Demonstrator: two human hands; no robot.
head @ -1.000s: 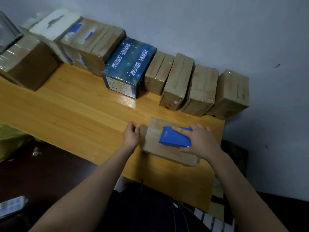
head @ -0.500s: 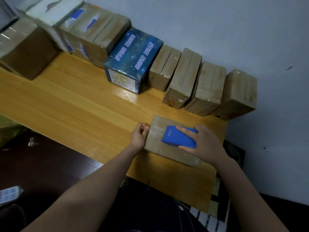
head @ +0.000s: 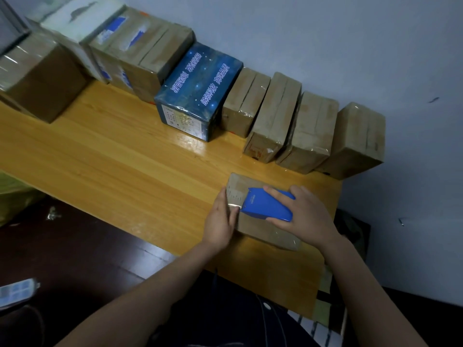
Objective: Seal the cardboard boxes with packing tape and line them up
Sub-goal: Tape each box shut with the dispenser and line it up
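Observation:
A flat cardboard box (head: 258, 229) lies near the right end of the wooden table (head: 120, 166). My right hand (head: 304, 216) grips a blue tape dispenser (head: 268, 205) resting on top of the box. My left hand (head: 220, 219) presses against the box's left end, with the thumb on clear tape at the top edge beside the dispenser's front. Clear tape shines along the box's near right side.
A row of taped cardboard boxes (head: 310, 131) lines the wall, with a dark blue printed box (head: 198, 93) in the middle and larger boxes (head: 42, 78) at the far left. The table's right edge is just past the last box (head: 358, 141). Dark floor lies below left.
The view has shifted, so everything sits lower and further right in frame. My left thumb has slid up onto the box's top edge next to the dispenser. The dispenser stays on the box.

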